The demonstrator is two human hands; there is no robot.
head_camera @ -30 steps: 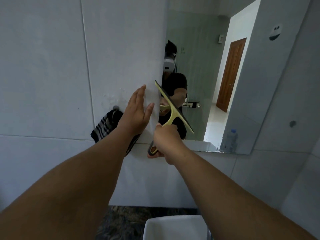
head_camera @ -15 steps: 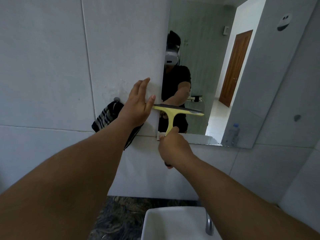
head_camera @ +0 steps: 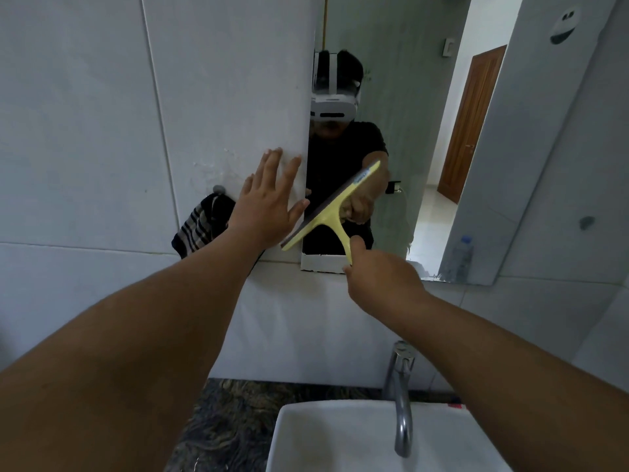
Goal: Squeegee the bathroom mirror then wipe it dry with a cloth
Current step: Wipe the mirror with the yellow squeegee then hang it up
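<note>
A yellow squeegee [head_camera: 332, 207] with a dark rubber blade lies against the lower left corner of the wall mirror [head_camera: 425, 137], its blade tilted up to the right. My right hand [head_camera: 377, 277] is closed on its handle just below the mirror's bottom edge. My left hand [head_camera: 269, 202] rests flat with fingers spread on the white tile wall beside the mirror's left edge, its thumb near the blade's lower end. A striped dark cloth [head_camera: 200, 226] hangs from a wall hook left of my left hand.
A white basin [head_camera: 343, 437] with a chrome tap [head_camera: 401, 396] sits below on a dark marble counter [head_camera: 224, 424]. The mirror reflects a person in a headset, a wooden door and a plastic bottle [head_camera: 459, 257]. Tiled walls surround the mirror.
The squeegee blade swung from steeply tilted down to the right, through level, to tilted up to the right. My right hand dropped lower. The view moved closer and downward, showing tap and basin.
</note>
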